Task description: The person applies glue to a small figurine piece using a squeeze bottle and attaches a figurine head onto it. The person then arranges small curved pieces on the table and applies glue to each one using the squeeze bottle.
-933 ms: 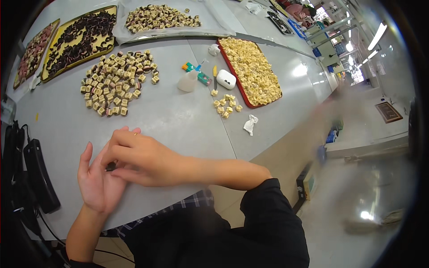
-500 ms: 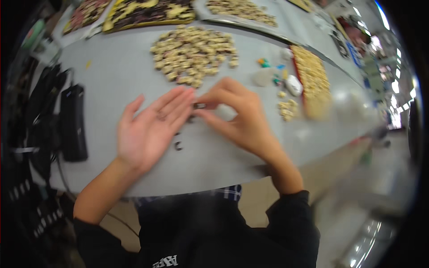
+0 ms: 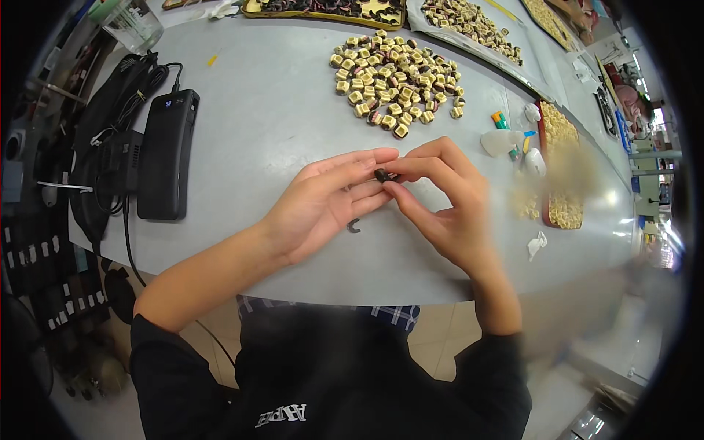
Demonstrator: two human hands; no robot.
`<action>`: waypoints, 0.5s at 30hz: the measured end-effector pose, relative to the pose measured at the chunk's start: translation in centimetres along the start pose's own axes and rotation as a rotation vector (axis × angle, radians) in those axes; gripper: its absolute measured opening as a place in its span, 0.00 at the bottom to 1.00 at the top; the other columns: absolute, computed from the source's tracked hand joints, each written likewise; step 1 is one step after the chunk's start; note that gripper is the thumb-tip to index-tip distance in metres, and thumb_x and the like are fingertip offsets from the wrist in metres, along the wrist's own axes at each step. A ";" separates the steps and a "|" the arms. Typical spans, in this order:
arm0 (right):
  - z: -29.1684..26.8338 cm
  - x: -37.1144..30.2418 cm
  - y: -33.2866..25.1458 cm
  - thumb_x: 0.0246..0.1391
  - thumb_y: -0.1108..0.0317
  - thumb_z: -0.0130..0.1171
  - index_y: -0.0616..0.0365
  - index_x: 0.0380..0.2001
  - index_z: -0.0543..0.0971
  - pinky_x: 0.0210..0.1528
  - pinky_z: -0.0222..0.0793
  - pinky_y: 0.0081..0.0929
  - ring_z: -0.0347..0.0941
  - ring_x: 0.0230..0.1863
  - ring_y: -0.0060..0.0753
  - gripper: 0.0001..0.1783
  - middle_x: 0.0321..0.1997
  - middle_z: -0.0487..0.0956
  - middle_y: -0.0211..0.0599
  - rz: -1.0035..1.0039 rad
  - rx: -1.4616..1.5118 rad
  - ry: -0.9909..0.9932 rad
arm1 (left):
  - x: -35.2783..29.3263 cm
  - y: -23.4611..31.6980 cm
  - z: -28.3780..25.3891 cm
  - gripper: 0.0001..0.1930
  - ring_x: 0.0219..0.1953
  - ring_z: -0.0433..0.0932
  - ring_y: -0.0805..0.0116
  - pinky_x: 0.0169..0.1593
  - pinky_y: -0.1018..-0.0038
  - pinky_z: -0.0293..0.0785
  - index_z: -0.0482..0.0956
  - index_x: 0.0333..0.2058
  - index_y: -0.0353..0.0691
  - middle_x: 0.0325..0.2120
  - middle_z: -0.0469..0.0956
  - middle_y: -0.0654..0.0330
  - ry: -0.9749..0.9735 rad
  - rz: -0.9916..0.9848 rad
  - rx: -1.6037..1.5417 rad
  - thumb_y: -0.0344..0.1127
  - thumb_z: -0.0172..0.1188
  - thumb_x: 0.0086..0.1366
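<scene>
My left hand (image 3: 319, 209) is palm up over the table, its fingers stretched out toward the right. At its fingertips, my right hand (image 3: 451, 202) pinches a small black piece (image 3: 383, 175) between thumb and fingers. The piece is partly covered, so its full shape does not show. On the table just below my left hand's fingers lies a black C-shaped piece (image 3: 353, 226). Beyond both hands is a loose pile of small cream-and-dark blocky pieces (image 3: 396, 81).
A black power bank (image 3: 169, 154) with cables lies at the left. Trays of small parts (image 3: 323, 15) line the far side. To the right are a white rounded object (image 3: 535, 163), a red-edged tray of pale pieces (image 3: 565, 209) and a crumpled white scrap (image 3: 537, 246).
The view has shifted, so the table things appear farther right or higher. My left thumb has come in over its fingers. My right hand still pinches a small dark piece at the left fingertips.
</scene>
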State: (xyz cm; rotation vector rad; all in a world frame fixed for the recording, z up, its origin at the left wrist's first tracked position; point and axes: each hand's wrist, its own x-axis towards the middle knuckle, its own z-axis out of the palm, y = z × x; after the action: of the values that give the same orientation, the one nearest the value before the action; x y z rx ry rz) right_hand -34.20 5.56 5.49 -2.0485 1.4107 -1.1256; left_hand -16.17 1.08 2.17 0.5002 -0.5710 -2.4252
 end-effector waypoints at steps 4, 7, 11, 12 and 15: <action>-0.3 0.2 0.0 0.40 0.82 0.66 0.60 0.32 0.79 0.33 0.74 0.23 0.78 0.32 0.30 0.12 0.32 0.75 0.35 -0.047 -0.039 0.032 | 0.1 0.0 -0.1 0.20 0.59 0.67 0.61 0.66 0.66 0.63 0.64 0.56 0.24 0.54 0.68 0.46 0.015 0.008 -0.011 0.30 0.49 0.69; -0.7 0.0 0.4 0.41 0.80 0.66 0.62 0.28 0.78 0.32 0.73 0.23 0.77 0.29 0.28 0.08 0.30 0.74 0.35 0.088 -0.028 0.053 | 0.0 0.3 -0.1 0.20 0.61 0.66 0.59 0.66 0.66 0.61 0.64 0.56 0.24 0.56 0.67 0.46 0.033 0.053 -0.008 0.29 0.49 0.69; -1.1 -0.6 1.5 0.44 0.79 0.66 0.64 0.26 0.77 0.31 0.69 0.18 0.72 0.27 0.20 0.06 0.29 0.75 0.33 0.343 -0.037 -0.066 | 0.1 0.1 0.0 0.20 0.63 0.63 0.57 0.68 0.66 0.59 0.62 0.58 0.25 0.59 0.64 0.43 0.052 0.128 0.105 0.28 0.45 0.70; -1.2 -0.5 1.5 0.45 0.78 0.66 0.64 0.26 0.77 0.29 0.68 0.17 0.72 0.26 0.19 0.06 0.28 0.74 0.32 0.380 -0.060 -0.114 | 0.2 0.0 0.0 0.19 0.64 0.62 0.57 0.67 0.66 0.59 0.62 0.57 0.25 0.59 0.64 0.44 0.039 0.136 0.119 0.27 0.45 0.70; -1.3 -0.3 1.2 0.46 0.76 0.67 0.63 0.27 0.77 0.26 0.65 0.16 0.70 0.24 0.17 0.07 0.26 0.73 0.31 0.484 -0.058 -0.190 | 0.1 -0.1 -0.1 0.19 0.64 0.62 0.57 0.67 0.66 0.59 0.63 0.57 0.25 0.59 0.64 0.45 0.026 0.139 0.145 0.27 0.45 0.70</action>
State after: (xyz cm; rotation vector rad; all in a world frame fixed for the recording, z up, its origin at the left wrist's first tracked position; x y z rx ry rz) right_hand -35.98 5.47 5.32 -1.6611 1.7261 -0.6772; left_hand -16.26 1.04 2.02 0.5331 -0.7490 -2.2536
